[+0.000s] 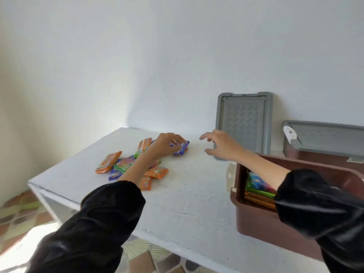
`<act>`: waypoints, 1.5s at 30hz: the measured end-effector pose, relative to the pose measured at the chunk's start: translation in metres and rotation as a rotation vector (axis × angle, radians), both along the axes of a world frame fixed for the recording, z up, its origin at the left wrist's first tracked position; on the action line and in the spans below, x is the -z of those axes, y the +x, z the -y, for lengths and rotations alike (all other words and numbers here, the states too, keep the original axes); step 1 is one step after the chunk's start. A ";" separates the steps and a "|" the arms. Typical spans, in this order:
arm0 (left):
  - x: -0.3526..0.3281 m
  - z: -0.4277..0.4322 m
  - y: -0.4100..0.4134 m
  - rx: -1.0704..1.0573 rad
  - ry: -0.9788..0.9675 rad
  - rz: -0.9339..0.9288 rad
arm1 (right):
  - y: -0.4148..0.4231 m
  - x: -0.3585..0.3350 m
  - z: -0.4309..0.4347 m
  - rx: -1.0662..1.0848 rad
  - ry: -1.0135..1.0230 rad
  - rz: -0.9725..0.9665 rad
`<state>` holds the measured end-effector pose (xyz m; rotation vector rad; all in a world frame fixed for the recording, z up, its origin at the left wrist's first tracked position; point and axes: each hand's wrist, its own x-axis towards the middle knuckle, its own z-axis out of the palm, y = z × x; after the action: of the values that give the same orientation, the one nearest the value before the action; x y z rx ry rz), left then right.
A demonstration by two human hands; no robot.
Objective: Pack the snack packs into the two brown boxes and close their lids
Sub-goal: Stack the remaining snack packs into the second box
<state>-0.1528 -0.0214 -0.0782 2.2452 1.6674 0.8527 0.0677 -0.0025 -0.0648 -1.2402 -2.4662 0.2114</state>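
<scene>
Several orange, green and purple snack packs [108,162] lie scattered on the white table [187,194]. My left hand [166,144] grips a purple pack [182,148] at the far side of the pile. To its right my right hand [220,144] hovers with fingers spread and holds nothing. An open brown box [254,219] stands at the table's right, with several packs stacked on edge inside; my right forearm passes over it. Behind it a second brown box [307,155] has a grey lid [325,134] on top.
A loose grey lid [244,123] leans upright against the white wall, just behind my right hand. The table's left and front edges drop to a patterned tile floor [21,211]. White latches show on both boxes.
</scene>
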 end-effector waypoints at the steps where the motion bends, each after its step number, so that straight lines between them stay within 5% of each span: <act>1: 0.005 0.006 -0.021 -0.069 -0.014 0.004 | -0.019 0.004 -0.004 -0.031 -0.019 0.022; 6: 0.036 0.040 -0.098 -0.324 -0.141 0.045 | -0.109 0.027 -0.015 -0.179 -0.127 0.193; 14: 0.095 0.063 -0.128 -0.320 -0.415 -0.019 | -0.185 0.082 -0.016 -0.211 -0.313 0.315; 24: 0.104 0.058 -0.131 -0.331 -0.385 -0.219 | -0.188 0.105 -0.029 -0.090 -0.425 0.425; 33: 0.094 0.061 -0.143 -0.249 -0.519 -0.324 | -0.164 0.084 -0.032 0.036 -0.433 0.864; 40: 0.097 0.072 -0.140 -0.207 -0.484 -0.293 | -0.163 0.103 -0.019 0.130 -0.375 0.445; 45: 0.092 0.077 -0.137 -0.208 -0.483 -0.349 | -0.156 0.081 -0.012 0.050 -0.359 0.514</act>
<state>-0.2902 -0.0982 -0.1698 1.9785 2.0149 0.0600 -0.0879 0.0100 -0.1462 -1.6765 -2.9154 0.3748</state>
